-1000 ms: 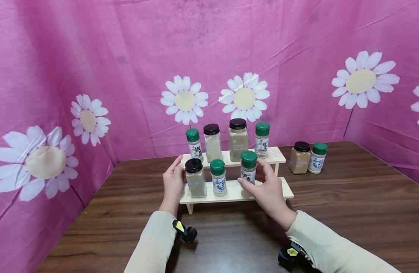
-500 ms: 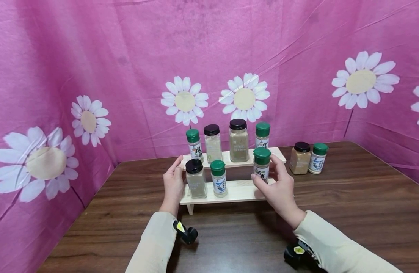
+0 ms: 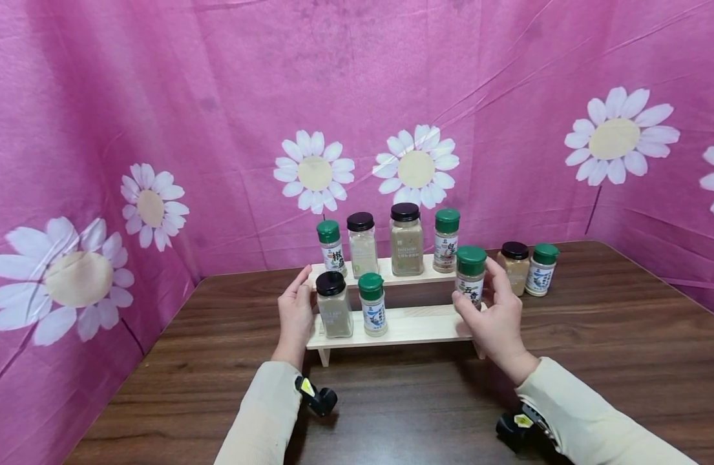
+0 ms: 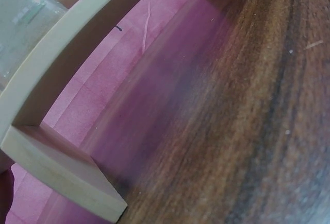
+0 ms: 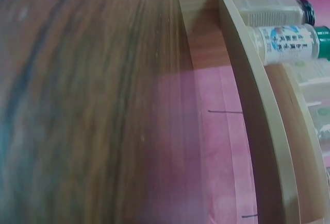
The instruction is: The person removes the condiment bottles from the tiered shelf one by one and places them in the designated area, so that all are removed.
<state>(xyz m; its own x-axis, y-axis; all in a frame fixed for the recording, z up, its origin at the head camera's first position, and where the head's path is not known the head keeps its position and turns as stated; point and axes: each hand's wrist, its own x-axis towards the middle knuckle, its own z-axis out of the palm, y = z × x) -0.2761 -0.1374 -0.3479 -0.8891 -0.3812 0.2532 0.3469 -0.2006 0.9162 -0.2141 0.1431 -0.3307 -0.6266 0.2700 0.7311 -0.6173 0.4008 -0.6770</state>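
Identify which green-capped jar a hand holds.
The green-capped jar pinched by the right hand; the other four stand untouched, three on the wooden rack, one on the table.

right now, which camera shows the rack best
Head: both tiers of the rack show, though the right hand hides part. Left wrist catches a leg and part of a tier; right wrist, a leg and tier edges.
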